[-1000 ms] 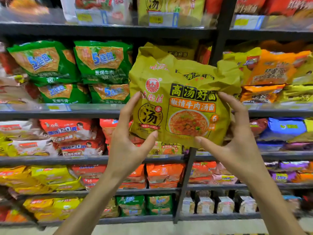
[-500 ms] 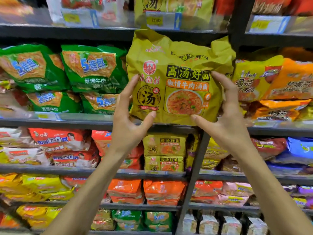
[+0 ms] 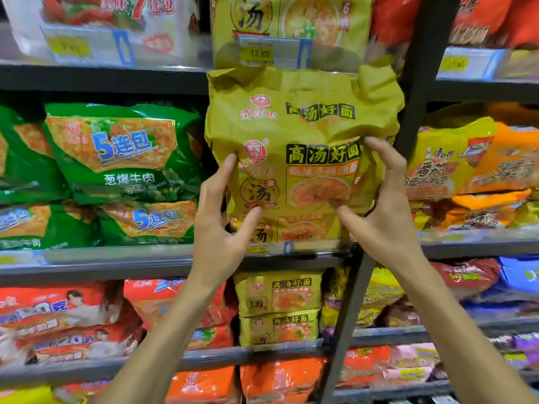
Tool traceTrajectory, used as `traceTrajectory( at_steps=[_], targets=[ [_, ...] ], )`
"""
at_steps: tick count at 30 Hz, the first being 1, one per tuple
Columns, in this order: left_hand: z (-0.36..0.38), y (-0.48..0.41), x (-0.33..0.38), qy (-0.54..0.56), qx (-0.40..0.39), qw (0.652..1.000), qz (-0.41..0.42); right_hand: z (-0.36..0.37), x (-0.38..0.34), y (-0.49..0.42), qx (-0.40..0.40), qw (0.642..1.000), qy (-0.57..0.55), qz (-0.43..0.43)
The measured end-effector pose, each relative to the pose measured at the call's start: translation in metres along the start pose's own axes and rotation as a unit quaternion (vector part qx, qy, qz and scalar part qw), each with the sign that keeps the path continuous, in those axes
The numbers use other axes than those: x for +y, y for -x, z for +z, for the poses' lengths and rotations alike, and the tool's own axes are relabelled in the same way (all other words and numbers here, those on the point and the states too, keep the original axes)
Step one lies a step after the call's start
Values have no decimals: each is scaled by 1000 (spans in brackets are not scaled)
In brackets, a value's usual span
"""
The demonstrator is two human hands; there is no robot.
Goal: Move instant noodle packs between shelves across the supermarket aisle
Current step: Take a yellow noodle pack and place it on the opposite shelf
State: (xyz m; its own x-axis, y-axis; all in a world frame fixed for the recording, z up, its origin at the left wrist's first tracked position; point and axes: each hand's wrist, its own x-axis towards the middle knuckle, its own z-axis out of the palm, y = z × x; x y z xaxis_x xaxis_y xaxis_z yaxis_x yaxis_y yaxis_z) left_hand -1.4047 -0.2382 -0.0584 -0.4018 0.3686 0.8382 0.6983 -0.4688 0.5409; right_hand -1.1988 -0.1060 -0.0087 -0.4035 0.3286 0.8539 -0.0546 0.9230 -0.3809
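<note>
The shelving [image 3: 116, 258] fills the view, stocked on every tier with noodle multipacks; a dark upright post [image 3: 414, 118] runs from 1 o'clock down to 6 o'clock. Green packs [image 3: 116, 153] sit at 9 o'clock, orange and yellow ones [image 3: 466, 170] at 3 o'clock. At centre, the yellow noodle pack [image 3: 291, 126] stands upright, resting on or just above an identical yellow pack [image 3: 291, 228] lying on the shelf. The left hand [image 3: 218, 223] clasps its lower left edge, thumb on the front and fingers wrapped behind; the right hand [image 3: 382, 205] pinches the lower right edge the same way.

Risks, as I judge them: the crumpled top reaches the shelf edge above at 12 o'clock, so it could snag there. Standing tall on a soft pack with only 2 low grips, it may topple forward when released.
</note>
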Motion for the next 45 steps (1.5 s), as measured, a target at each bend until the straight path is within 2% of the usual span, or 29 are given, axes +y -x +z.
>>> traceTrajectory(
  at_steps=[6, 13, 20, 29, 33, 38, 45],
  targets=[
    [2, 1, -17, -34, 17, 999, 28, 16, 14, 3, 13, 999, -19, 35],
    [3, 8, -27, -38, 0, 999, 21, 22, 27, 2, 2, 999, -18, 49],
    [-3, 5, -23, -42, -28, 997, -52, 26, 34, -6, -36, 998, -19, 47],
    [4, -28, -20, -106, -34, 993, -41, 32, 39, -29, -26, 998, -40, 44],
    [4, -39, -21, -127, -51, 989, -52, 36, 46, -36, -44, 996, -26, 77],
    [8, -32, -25, -148, -27, 988, -45, 35, 51, -44, -74, 993, -21, 91],
    [8, -24, -24, -155, -5, 986, -62, 39, 53, -35, -54, 994, -15, 94]
  ],
)
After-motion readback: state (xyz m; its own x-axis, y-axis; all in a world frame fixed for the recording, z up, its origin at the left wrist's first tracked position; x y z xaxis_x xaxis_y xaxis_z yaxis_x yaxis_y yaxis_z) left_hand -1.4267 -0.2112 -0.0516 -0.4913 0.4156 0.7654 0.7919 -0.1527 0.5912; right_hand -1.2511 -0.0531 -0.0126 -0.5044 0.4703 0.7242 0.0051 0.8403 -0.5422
